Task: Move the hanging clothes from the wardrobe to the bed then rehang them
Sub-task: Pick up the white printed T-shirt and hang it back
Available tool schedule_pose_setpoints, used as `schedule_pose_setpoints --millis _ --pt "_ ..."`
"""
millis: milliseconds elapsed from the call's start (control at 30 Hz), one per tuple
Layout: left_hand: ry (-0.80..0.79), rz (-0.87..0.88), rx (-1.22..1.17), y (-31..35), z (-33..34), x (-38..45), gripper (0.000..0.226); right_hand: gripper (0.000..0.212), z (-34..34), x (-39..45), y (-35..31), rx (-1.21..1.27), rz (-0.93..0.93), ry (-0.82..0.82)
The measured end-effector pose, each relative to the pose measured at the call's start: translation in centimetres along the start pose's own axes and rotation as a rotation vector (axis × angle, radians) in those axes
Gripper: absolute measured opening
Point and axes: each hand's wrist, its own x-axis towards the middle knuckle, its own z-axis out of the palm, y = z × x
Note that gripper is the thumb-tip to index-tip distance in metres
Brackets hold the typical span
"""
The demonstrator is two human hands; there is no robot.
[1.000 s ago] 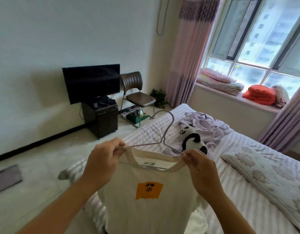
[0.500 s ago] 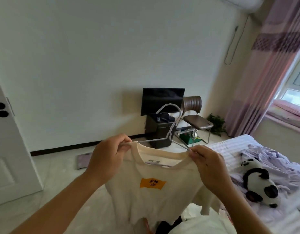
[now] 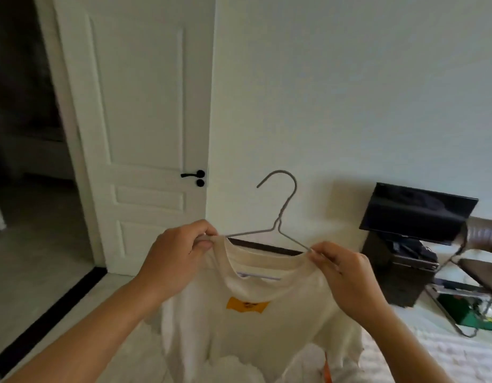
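A cream T-shirt (image 3: 256, 324) with an orange patch on its chest hangs from a thin grey wire hanger (image 3: 278, 219), held up in front of me. My left hand (image 3: 178, 255) grips the shirt's left shoulder together with the hanger end. My right hand (image 3: 341, 269) pinches the right shoulder and the other hanger end. The hook points up and to the left. No wardrobe shows in this view.
A white panelled door (image 3: 145, 128) with a black handle stands open at the left, with a dark room beyond it. A black TV (image 3: 416, 214) on a dark cabinet (image 3: 399, 269) and a brown chair (image 3: 482, 261) stand at the right. A strip of white bed (image 3: 433, 352) lies at the lower right.
My view has swung left, from the bed and window to the door. Both hands keep the same hold on the shirt and hanger, carried along with the turn.
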Motion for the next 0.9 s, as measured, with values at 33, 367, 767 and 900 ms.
schedule_pose_setpoints --millis 33,367,767,900 --pt "0.031 -0.025 0.017 -0.6 -1.2 -0.6 0.016 0.014 0.9 0.8 -0.8 0.019 -0.031 -0.033" --pt "0.313 -0.238 0.247 -4.1 -12.4 -8.7 0.017 0.018 9.5 5.2 -10.7 0.157 -0.365 -0.291" --pt "0.566 -0.461 0.559 -8.6 -28.7 -21.5 0.014 0.016 18.4 1.7 -29.8 0.174 -0.679 -0.447" --pt "0.574 -0.508 0.647 -10.5 -35.2 -26.0 0.015 0.016 21.7 -0.5 -36.8 0.199 -0.749 -0.455"
